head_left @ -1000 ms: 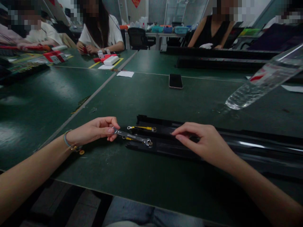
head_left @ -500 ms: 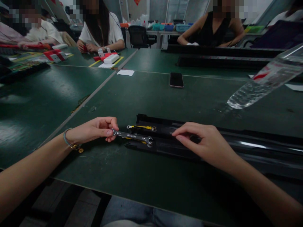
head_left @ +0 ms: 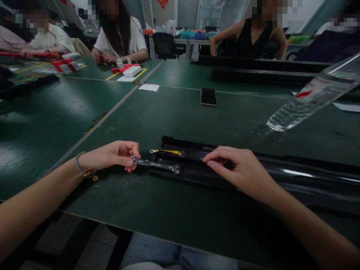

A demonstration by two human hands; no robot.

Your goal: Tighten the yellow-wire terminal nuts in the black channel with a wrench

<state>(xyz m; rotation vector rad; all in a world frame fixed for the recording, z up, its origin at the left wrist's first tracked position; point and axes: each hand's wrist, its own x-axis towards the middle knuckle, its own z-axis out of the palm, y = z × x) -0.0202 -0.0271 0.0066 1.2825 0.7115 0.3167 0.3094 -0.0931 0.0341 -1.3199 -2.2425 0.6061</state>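
My left hand (head_left: 119,154) pinches one end of a shiny metal wrench (head_left: 154,164) between thumb and fingers. The wrench's other head lies over the end of a long black channel-shaped housing (head_left: 197,179); whether it touches anything beneath cannot be made out. Just behind the wrench, a yellow wire with a ring terminal (head_left: 167,152) sticks out of the housing beside a small round metal fastener (head_left: 182,153). Over the housing, further right, my right hand (head_left: 239,165) is closed with thumb and forefinger together. Anything in that pinch is too small to name.
A water bottle (head_left: 306,101) appears tilted at the right. A phone (head_left: 208,96) and a white paper (head_left: 149,87) lie on the green table (head_left: 174,116). More black housings (head_left: 253,77) sit across the table, where several people are seated.
The wrench has shifted slightly and now covers the lower yellow wire that showed beneath it. My right hand has barely moved. The person in black opposite has drawn their arms back.
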